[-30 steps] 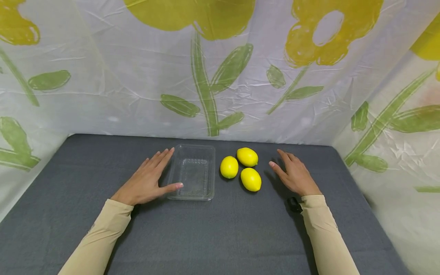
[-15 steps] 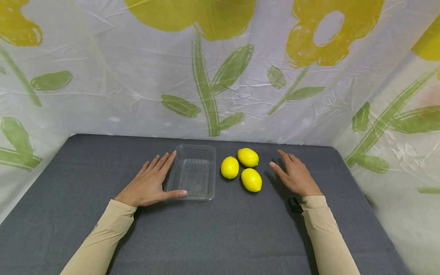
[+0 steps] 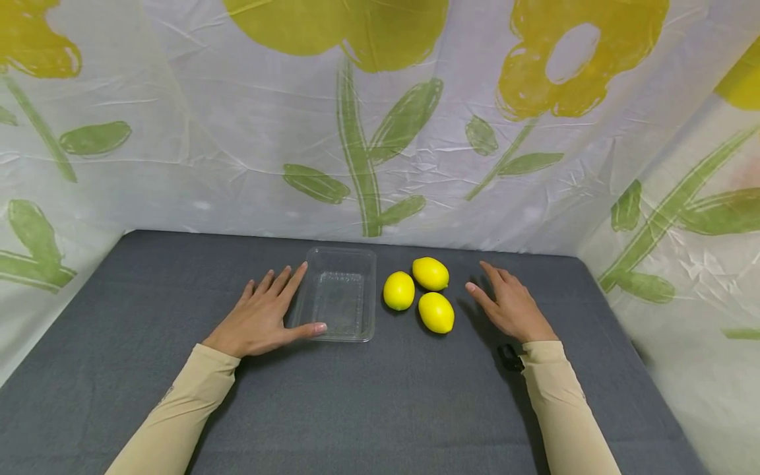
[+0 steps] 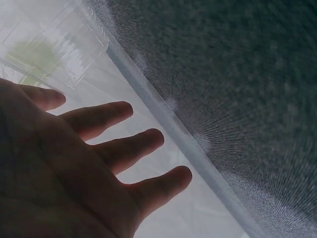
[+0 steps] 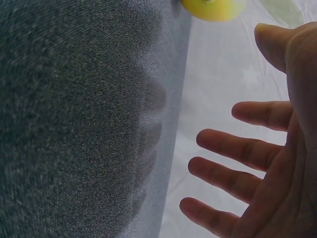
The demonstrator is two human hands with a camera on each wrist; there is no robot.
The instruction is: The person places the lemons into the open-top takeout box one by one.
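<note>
A clear plastic container [image 3: 341, 254] lies on the dark grey table, left of three yellow lemons. My left hand [image 3: 261, 316] is spread at the container's left side, its index fingertip and thumb overlapping the rim; whether they touch it I cannot tell. In the left wrist view the fingers of that hand [image 4: 99, 153] are spread and straight. The lemons form a cluster: a left one [image 3: 398, 291], a far one [image 3: 430, 274] and a near one [image 3: 436, 313]. Right of them hovers my right hand [image 3: 510, 307], apart from the fruit. Part of one lemon [image 5: 215, 7] shows in the right wrist view.
The grey cloth-covered table [image 3: 368, 409] reaches back to a white curtain [image 3: 237, 132] printed with yellow flowers and green leaves. More curtain hangs at both sides. A black band [image 3: 509, 357] sits at the right wrist.
My left hand has shifted slightly right and closer over the container's near-left rim. The right hand stays almost still, and the lemons keep their places. The whole head view drifts slightly.
</note>
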